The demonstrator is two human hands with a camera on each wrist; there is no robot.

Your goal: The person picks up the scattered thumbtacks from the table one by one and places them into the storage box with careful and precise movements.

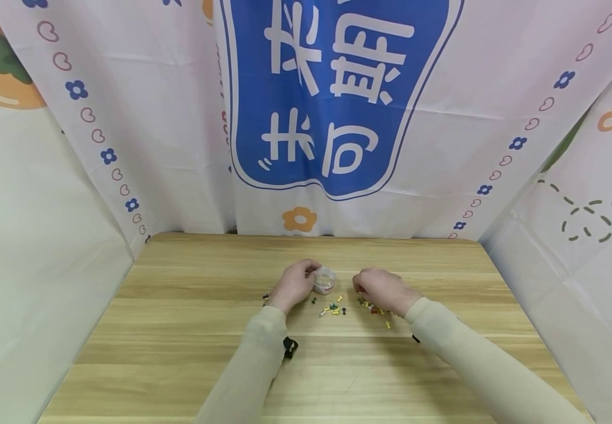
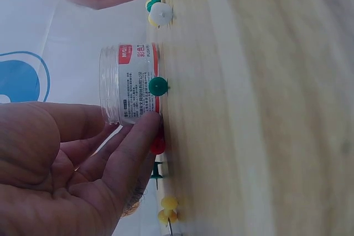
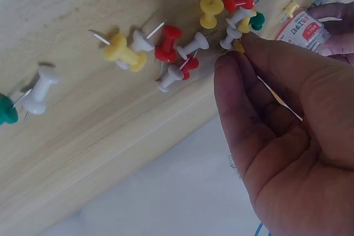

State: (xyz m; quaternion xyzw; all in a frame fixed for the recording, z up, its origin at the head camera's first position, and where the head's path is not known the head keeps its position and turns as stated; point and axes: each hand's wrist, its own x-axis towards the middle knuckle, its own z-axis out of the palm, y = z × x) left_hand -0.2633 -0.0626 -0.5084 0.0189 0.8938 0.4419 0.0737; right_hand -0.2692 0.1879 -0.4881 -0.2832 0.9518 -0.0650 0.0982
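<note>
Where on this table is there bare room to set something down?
Bare wood on the table shows left of the left sleeve, right of the right sleeve, between both sleeves on the near side, and between the clear jar and back curtain. Crowded: pushpins lie in front of the jar and beside the right hand.

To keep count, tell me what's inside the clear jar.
The clear jar shows nothing inside through its upper wall; its label hides the lower part, too small to judge from above.
</note>
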